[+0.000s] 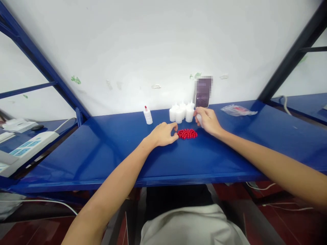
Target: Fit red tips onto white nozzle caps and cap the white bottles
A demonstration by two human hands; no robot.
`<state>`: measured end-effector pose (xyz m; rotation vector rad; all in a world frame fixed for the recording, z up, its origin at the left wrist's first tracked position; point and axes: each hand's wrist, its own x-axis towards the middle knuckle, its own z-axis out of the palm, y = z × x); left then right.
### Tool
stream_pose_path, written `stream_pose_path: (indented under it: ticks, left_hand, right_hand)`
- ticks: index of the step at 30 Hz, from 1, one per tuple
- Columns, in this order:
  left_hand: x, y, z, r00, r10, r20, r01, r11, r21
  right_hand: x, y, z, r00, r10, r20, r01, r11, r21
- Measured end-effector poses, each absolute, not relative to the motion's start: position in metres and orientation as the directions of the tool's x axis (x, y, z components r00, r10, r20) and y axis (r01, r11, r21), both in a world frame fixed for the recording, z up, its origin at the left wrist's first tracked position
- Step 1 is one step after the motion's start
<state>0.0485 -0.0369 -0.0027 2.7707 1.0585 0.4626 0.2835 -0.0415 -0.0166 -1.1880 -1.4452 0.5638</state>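
Note:
My left hand (pixel 165 134) is at the left edge of a pile of small red caps (pixel 187 134). Its thumb and forefinger are curved but apart, with nothing visible between them. To the right, my right hand (pixel 208 119) is closed around a small white squeeze bottle (pixel 199 118), mostly hidden by the fingers. Several white bottles (pixel 178 115) with pointed tops stand in a group behind the pile, just left of my right hand. Farther left, one white bottle (pixel 148 116) with a red cap on its tip stands by itself.
A phone (pixel 203 92) leans upright against the white wall behind the bottles. On the right of the blue table (pixel 114 153) lies a clear plastic bag (pixel 238 110) with something red in it. A power strip (pixel 29 148) and blue frame posts are at the left.

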Motion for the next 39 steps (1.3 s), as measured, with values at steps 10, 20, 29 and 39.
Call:
stream_pose_path:
  ticks: [10, 20, 29, 39]
  left_hand:
    - [0.043, -0.030, -0.005, 0.785, 0.561, 0.263, 0.522, -0.827, 0.207]
    - [0.046, -0.032, -0.006, 0.774, 0.565, 0.288, 0.527, -0.825, 0.202]
    - [0.046, -0.029, -0.009, 0.770, 0.566, 0.294, 0.531, -0.824, 0.197]
    - [0.047, -0.024, -0.011, 0.765, 0.561, 0.317, 0.496, -0.826, 0.267]
  right_hand:
    - [0.281, -0.044, -0.017, 0.071, 0.908, 0.414, 0.439, 0.344, -0.830]
    - [0.283, -0.045, -0.015, -0.031, 0.876, 0.482, 0.596, 0.403, -0.695]
    - [0.279, -0.048, -0.011, -0.085, 0.858, 0.507, 0.639, 0.437, -0.633]
    - [0.280, -0.048, -0.010, 0.001, 0.886, 0.463, 0.663, 0.346, -0.664]
